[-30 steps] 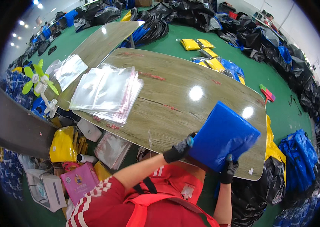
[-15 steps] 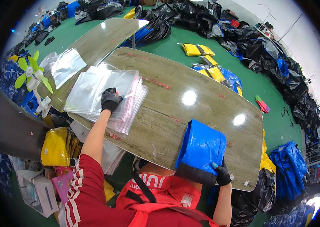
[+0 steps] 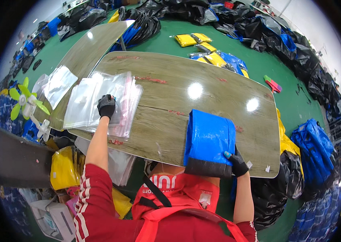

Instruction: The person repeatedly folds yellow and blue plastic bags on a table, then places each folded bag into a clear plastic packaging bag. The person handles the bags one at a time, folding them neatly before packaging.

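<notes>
My left hand (image 3: 107,106), in a black glove with bare fingertips, rests on a stack of clear plastic bags (image 3: 82,101) at the table's left. Its fingers are curled and appear to pinch the top bag, though the grip is partly hidden. Near the front edge on the right lies a folded blue tarpaulin bag (image 3: 211,135) with a black band along its lower side. My right hand (image 3: 238,162), gloved the same way, grips this bundle at its lower right corner, thumb on top and the other fingers hidden beneath.
The wood-patterned table (image 3: 158,101) bears red tape scraps. Another table (image 3: 86,46) adjoins it, with a green-bladed fan (image 3: 24,101) beside it. Yellow and blue packed bundles (image 3: 192,39) lie on the green floor beyond. Black and blue sacks (image 3: 315,141) stand at the right.
The whole view has shifted, so the table and bundle sit higher and slightly left. Both hands stay at about the same spots on the plastic bags and the blue bundle.
</notes>
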Demonstrator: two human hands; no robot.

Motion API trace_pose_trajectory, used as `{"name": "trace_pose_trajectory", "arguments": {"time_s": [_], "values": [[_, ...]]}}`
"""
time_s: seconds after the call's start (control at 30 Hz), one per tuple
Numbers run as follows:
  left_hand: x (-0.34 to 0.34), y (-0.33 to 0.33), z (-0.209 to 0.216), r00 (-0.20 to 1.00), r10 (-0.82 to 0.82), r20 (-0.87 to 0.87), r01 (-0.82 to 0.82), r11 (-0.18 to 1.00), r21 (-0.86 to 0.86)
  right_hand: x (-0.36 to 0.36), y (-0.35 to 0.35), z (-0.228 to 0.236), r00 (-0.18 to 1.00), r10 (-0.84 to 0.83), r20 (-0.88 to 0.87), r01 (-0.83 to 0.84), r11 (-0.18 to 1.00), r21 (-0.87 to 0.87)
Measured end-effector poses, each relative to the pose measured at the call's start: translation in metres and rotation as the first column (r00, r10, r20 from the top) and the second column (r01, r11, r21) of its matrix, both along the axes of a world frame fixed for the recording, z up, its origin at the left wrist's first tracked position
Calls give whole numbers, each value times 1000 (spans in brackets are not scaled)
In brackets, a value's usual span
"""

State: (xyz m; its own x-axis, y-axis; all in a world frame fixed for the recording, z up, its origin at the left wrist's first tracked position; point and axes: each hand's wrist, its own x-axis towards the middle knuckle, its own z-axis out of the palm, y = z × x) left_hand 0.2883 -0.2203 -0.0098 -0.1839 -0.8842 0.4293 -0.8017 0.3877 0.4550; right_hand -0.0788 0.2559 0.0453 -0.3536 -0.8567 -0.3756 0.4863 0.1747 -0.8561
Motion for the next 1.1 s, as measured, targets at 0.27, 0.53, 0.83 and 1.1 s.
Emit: {"name": "trace_pose_trajectory", "arguments": {"time_s": [0.27,0.53,0.83,1.1], "values": [[-120,203,3,586,-746,-317,800,596,75,-22,15,44,978,4,-210,-7,1000,-12],[-131,239,32,482,-744,-463,848,528,34,16,46,63,972,131,-192,-94,977,192],[-103,239,94,114,-975,-191,993,108,44,25,-47,-10,985,-38,-167,59,991,122],[-90,274,92,379,-910,167,918,392,54,11,-42,-3,839,136,-526,-65,986,151]]}}
